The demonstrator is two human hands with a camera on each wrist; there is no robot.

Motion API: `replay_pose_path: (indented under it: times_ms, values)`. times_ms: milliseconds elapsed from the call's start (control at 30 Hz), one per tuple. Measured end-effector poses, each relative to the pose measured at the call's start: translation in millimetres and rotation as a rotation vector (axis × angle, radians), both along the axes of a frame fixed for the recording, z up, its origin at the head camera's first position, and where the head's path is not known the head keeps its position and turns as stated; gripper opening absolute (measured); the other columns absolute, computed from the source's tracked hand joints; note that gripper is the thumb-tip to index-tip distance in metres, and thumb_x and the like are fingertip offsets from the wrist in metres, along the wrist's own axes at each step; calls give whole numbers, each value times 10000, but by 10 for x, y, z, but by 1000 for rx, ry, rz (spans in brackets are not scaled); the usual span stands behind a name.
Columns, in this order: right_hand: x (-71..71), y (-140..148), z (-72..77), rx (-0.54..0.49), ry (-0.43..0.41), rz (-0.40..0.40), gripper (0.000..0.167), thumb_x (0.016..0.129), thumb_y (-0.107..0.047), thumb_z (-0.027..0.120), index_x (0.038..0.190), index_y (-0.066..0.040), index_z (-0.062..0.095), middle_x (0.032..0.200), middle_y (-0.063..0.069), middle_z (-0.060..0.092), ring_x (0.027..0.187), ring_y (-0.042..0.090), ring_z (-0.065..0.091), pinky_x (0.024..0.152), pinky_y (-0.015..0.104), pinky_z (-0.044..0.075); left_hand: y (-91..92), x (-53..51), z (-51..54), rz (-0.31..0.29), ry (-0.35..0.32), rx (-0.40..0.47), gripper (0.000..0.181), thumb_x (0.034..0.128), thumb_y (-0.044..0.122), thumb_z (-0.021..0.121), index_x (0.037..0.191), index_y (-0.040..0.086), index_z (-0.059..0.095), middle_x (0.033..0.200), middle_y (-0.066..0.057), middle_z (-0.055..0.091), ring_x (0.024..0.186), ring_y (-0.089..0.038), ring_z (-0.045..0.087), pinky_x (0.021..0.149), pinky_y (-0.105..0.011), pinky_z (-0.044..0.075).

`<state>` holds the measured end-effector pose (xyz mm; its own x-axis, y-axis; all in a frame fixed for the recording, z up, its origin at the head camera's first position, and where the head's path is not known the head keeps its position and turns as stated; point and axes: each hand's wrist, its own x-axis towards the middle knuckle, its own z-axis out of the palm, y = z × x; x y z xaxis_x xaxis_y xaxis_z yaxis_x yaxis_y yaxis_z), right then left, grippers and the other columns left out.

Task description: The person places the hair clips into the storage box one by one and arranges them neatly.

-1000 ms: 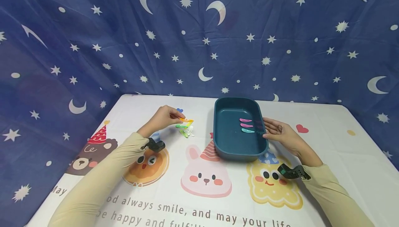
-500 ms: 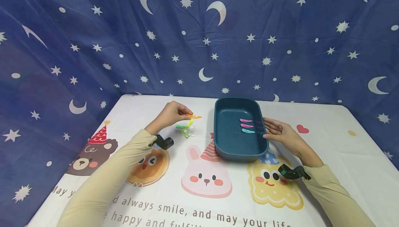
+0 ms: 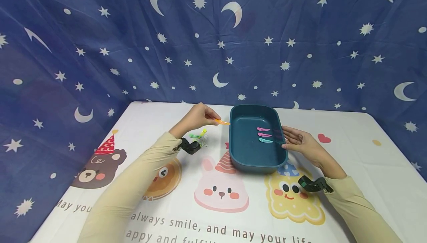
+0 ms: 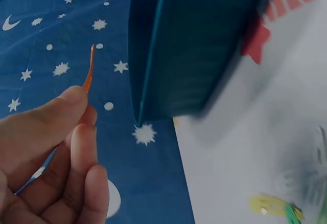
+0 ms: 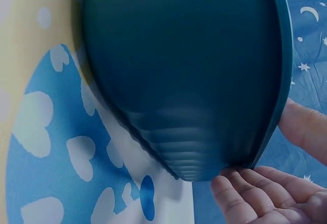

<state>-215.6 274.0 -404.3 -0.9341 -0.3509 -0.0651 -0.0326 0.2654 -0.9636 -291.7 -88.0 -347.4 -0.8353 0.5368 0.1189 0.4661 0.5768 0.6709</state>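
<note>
My left hand (image 3: pixel 199 117) pinches an orange hair clip (image 3: pixel 222 122) between thumb and fingertips, its tip at the left rim of a dark teal bin (image 3: pixel 235 154). In the left wrist view the orange clip (image 4: pixel 90 70) points up from the fingertips, beside the bin's wall (image 4: pixel 179 55). Two pink clips (image 3: pixel 263 129) (image 3: pixel 264 135) and a light blue clip (image 3: pixel 265 140) lie inside the bin. My right hand (image 3: pixel 303 145) touches the bin's right side; in the right wrist view its fingers (image 5: pixel 255 188) are against the wall with the thumb at the rim.
Left of the bin, partly behind the left wrist's strap, lie green (image 3: pixel 195 136), yellow (image 3: pixel 203 132) and clear (image 3: pixel 204 140) clips. A white cloth (image 3: pixel 347 154) printed with cartoon figures covers the table. A blue curtain (image 3: pixel 253 65) hangs behind it.
My left hand has lifted the orange clip off the small pile and carried it right, up to the bin's left rim. The right hand and the bin have stayed in place.
</note>
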Motion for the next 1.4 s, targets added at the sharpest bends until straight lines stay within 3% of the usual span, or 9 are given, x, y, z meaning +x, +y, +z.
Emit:
replay_pose_path:
  times_ms: [500,767,1400]
  values:
    - [14,-11,31,8,-7,-2,761,876,-94,646,1465,61,189,1523,264,197,1379,339,254,902,95,443,463,-79,85,-93,-36,-56,164,770,78,757,931,50,755,864,-92,743,747,-127,681,659,-187,526]
    - [10,-7,28,13,-17,-8,760,876,-93,646,1468,52,192,1526,255,203,1379,294,286,899,99,447,720,-100,105,-101,-54,-91,170,762,94,767,925,45,754,869,-97,743,769,-146,683,669,-182,525]
    - [14,-12,37,-1,-27,-17,764,873,-90,648,1467,55,190,1527,259,198,1383,355,238,897,91,443,1195,-97,-62,-171,-12,-172,149,768,123,766,907,70,763,877,-64,745,770,-126,664,629,-137,486]
